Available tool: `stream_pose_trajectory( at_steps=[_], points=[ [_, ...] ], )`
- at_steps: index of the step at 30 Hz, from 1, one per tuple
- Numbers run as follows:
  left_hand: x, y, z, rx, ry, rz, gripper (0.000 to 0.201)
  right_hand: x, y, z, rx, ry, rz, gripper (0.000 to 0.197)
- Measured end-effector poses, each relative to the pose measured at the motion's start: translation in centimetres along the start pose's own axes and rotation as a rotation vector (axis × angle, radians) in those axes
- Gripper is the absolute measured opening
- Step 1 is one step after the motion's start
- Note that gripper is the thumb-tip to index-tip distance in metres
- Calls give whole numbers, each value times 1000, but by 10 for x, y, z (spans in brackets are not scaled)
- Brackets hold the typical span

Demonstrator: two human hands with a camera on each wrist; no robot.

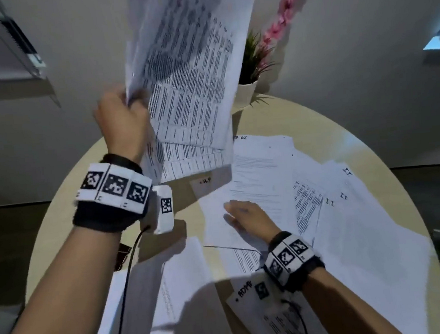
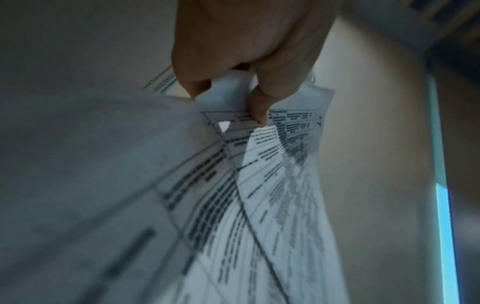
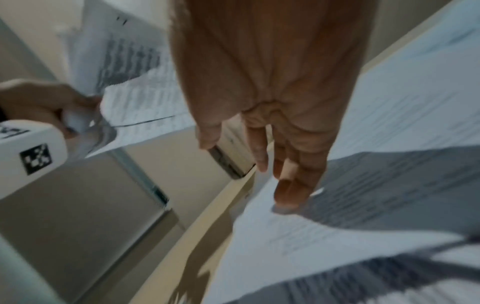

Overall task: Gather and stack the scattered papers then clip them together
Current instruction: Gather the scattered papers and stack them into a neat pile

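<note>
My left hand [image 1: 122,116] is raised above the round table [image 1: 67,210] and grips a bunch of printed sheets [image 1: 187,72] by one edge; they hang fanned and uneven. The left wrist view shows the thumb and fingers [image 2: 257,107] pinching those sheets [image 2: 259,185]. My right hand [image 1: 246,217] lies low over the loose papers [image 1: 262,179] spread on the table's middle, fingers straight, touching a sheet [image 3: 376,185]. More loose sheets [image 1: 362,221] cover the right side and others [image 1: 175,283] lie near me. A dark binder clip [image 1: 122,256] sits at the table's left, partly hidden by my left forearm.
A potted plant with pink flowers [image 1: 255,58] stands in a white pot at the table's far edge, close behind the raised sheets. Cables run from both wristbands along my forearms. The table's left part shows bare wood.
</note>
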State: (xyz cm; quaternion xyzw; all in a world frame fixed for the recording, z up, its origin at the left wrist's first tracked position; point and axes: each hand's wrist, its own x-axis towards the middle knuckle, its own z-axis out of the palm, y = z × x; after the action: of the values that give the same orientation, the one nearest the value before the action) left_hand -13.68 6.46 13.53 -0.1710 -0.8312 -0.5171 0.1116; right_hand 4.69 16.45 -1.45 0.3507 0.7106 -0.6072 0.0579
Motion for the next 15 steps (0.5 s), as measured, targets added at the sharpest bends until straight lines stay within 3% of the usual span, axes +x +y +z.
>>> stream_pose_trajectory(
  at_steps=[2, 3, 5, 8, 9, 11, 13, 15],
  points=[
    [5, 4, 11, -139, -39, -53, 25, -10, 6, -22, 253, 178, -6, 16],
    [3, -1, 21, -175, -73, -121, 29, -15, 9, -36, 237, 321, -4, 12],
    [-12, -19, 50, -206, -187, -284, 30, -20, 20, -70, 99, 604, 27, 17],
    [-45, -54, 93, -49, -421, -439, 32, -19, 47, -109, -186, 850, 245, 36],
    [-57, -65, 103, 11, -511, -466, 33, -19, 60, -117, -285, 880, 359, 49],
    [-77, -82, 116, 156, -669, -480, 33, -22, 79, -124, -280, 806, 542, 85],
    [-93, -89, 127, 223, -756, -466, 25, -25, 93, -121, -236, 682, 583, 113],
    [-103, -89, 137, 182, -805, -465, 17, -22, 98, -116, -349, 609, 558, 113]
  ],
)
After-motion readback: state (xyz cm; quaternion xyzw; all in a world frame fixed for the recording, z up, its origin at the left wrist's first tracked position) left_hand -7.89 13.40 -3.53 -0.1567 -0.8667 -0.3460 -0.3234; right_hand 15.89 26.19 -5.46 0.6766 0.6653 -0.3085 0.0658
